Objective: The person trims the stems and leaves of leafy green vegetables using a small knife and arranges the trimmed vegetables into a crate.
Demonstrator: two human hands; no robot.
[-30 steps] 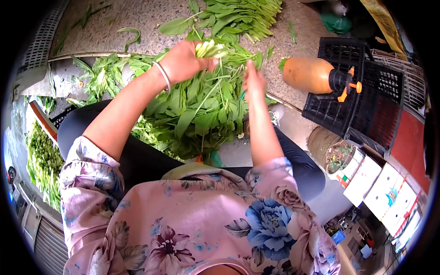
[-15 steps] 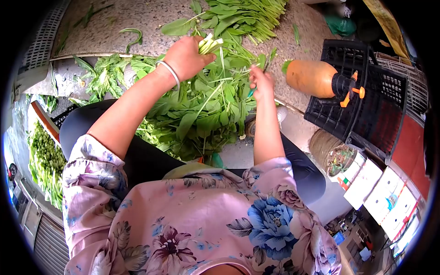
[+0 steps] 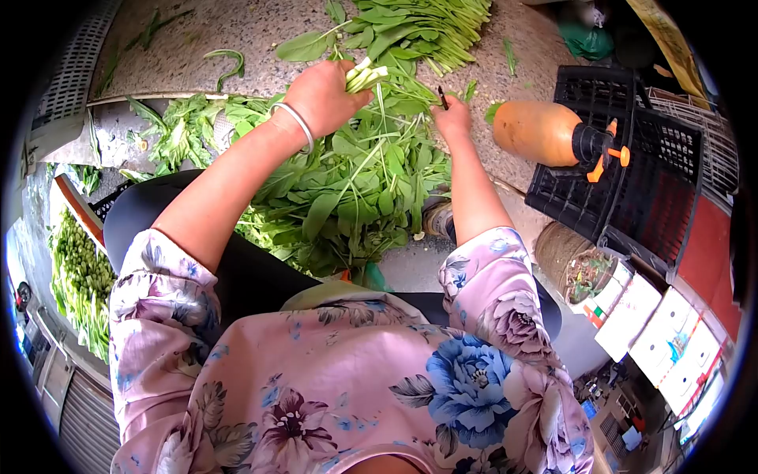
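My left hand (image 3: 324, 99), with a pale bracelet at the wrist, is wrapped round a small bunch of green stems (image 3: 366, 77), cut ends up. To its right, my right hand (image 3: 452, 118) is closed on a small dark tool (image 3: 442, 97) whose tip points up; most of the tool is hidden in the fingers. Leafy greens (image 3: 347, 189) are heaped below both hands, over the counter's edge. Beyond the hands a larger bundle of greens (image 3: 442, 28) lies on the speckled counter (image 3: 260, 39).
An orange spray bottle (image 3: 533, 133) lies on its side at the right, by black crates (image 3: 584, 150). A pot (image 3: 588, 276) and white boxes (image 3: 671, 340) stand lower right. Loose leaves (image 3: 185, 130) lie at the left, with packed green stems (image 3: 79, 276) in a container at the far left.
My right hand has shifted slightly right and turned, so the dark tool tip now shows above it. My left hand, still round the stems, has moved slightly right.
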